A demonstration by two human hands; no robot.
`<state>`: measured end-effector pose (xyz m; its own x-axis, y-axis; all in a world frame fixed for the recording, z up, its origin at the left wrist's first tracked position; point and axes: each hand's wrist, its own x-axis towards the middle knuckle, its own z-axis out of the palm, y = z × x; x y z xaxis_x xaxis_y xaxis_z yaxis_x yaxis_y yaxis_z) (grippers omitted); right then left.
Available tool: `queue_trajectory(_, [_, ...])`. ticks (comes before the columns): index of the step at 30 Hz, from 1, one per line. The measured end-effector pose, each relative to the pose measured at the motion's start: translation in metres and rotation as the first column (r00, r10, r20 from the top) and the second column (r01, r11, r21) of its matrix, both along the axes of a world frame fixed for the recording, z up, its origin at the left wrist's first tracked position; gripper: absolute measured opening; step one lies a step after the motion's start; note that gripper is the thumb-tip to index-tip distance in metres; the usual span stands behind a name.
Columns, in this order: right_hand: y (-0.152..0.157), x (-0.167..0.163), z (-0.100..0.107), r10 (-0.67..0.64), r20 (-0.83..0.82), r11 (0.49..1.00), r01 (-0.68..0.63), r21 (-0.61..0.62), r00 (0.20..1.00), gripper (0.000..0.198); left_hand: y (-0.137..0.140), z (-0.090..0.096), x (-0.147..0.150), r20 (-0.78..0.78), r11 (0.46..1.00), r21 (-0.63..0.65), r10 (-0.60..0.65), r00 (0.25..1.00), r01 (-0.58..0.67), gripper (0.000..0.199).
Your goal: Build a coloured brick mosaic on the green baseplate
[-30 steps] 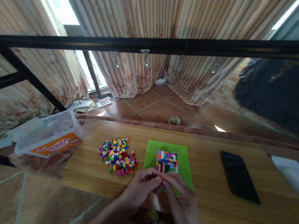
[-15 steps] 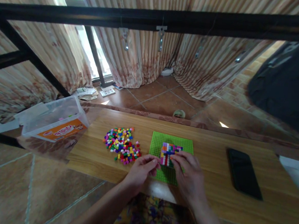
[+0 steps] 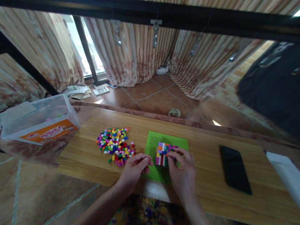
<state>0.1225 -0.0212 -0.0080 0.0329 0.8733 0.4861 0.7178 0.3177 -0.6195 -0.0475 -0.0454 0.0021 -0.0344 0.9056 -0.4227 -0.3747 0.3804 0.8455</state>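
A block of small coloured toy bricks (image 3: 162, 151) is built up on the green studded baseplate (image 3: 153, 137). At its right side is my right hand (image 3: 183, 169), thumb and fingers closed against the bricks and covering part of them. My left hand (image 3: 135, 167) hovers over the baseplate's left edge, just left of the block. Its thumb and fingertips are pinched together; whatever they hold is too small to make out. To the left of that hand lies a spread pile of loose bricks (image 3: 116, 144) in many colours.
A clear plastic box (image 3: 42, 118) with an orange label stands at the left end of the wooden table (image 3: 200, 196). A black phone (image 3: 235, 169) and white paper (image 3: 287, 178) lie on the right. A black metal bar (image 3: 157, 14) crosses beyond the table.
The whole view has shifted, so everything appears slightly farther left. Both hands keep nearly the same places beside the brick block, with only slight finger movement.
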Motion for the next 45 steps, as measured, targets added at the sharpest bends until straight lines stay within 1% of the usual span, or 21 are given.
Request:
queue_trajectory(3, [-0.002,-0.001,0.0,-0.007,-0.01,1.0,0.007,-0.002,1.0,0.017,0.001,-0.003,-0.001,0.01,0.999,-0.012,0.046,0.999,-0.046,0.033])
queue_trajectory(7, [-0.004,-0.001,0.002,-0.019,-0.042,1.0,0.019,0.006,0.999,0.017,0.003,-0.005,-0.004,0.095,0.994,-0.063,0.097,0.991,-0.092,0.037])
queue_trajectory(9, [-0.004,-0.001,0.003,-0.049,-0.065,0.999,0.049,0.007,0.997,0.016,0.004,-0.006,-0.005,0.12,0.991,-0.085,0.114,0.986,-0.104,0.039])
queue_trajectory(14, [0.0,-0.004,0.0,-0.147,-0.075,0.989,0.146,-0.022,0.986,0.021,0.006,-0.004,-0.005,0.134,0.985,-0.121,0.142,0.981,-0.126,0.04])
queue_trajectory(19, [0.003,-0.008,-0.004,-0.189,-0.082,0.98,0.184,-0.07,0.978,0.018,0.008,-0.004,-0.005,0.152,0.988,-0.102,0.134,0.979,-0.12,0.037])
queue_trajectory(22, [0.003,-0.008,-0.006,-0.188,-0.113,0.98,0.178,-0.091,0.976,0.016,0.009,-0.003,-0.005,0.106,0.991,-0.071,0.118,0.987,-0.111,0.033])
queue_trajectory(27, [0.002,-0.009,-0.008,-0.161,-0.179,0.983,0.14,-0.122,0.971,0.016,0.013,-0.002,-0.001,-0.048,0.994,0.024,0.111,0.993,-0.11,0.023])
queue_trajectory(29, [0.003,-0.01,-0.009,-0.151,-0.201,0.984,0.128,-0.122,0.968,0.017,0.015,-0.001,0.001,-0.109,0.993,0.078,0.095,0.989,-0.087,0.019])
queue_trajectory(31, [0.003,-0.01,-0.009,-0.141,-0.22,0.985,0.113,-0.133,0.965,0.017,0.017,-0.001,0.002,-0.193,0.983,0.18,0.078,0.978,-0.043,0.016])
queue_trajectory(33, [0.004,-0.009,-0.01,-0.134,-0.254,0.982,0.094,-0.163,0.958,0.018,0.018,0.001,0.005,-0.33,0.948,0.313,0.057,0.942,0.053,0.014])
queue_trajectory(34, [0.003,-0.008,-0.01,-0.133,-0.277,0.98,0.085,-0.18,0.952,0.018,0.019,0.002,0.006,-0.415,0.921,0.371,0.05,0.908,0.118,0.014])
queue_trajectory(36, [0.001,-0.006,-0.01,-0.144,-0.324,0.977,0.081,-0.199,0.935,0.02,0.021,0.005,0.01,-0.582,0.864,0.436,0.057,0.811,0.253,0.016])
queue_trajectory(38, [-0.001,-0.005,-0.01,-0.162,-0.357,0.976,0.097,-0.194,0.92,0.021,0.022,0.006,0.015,-0.699,0.822,0.455,0.09,0.71,0.343,0.018])
queue_trajectory(41, [-0.006,-0.002,-0.01,-0.175,-0.372,0.975,0.11,-0.191,0.912,0.022,0.025,0.006,0.022,-0.782,0.779,0.465,0.139,0.608,0.42,0.019])
queue_trajectory(45, [-0.01,0.002,-0.013,-0.181,-0.391,0.975,0.111,-0.194,0.902,0.022,0.028,0.003,0.027,-0.834,0.724,0.474,0.186,0.519,0.502,0.016])
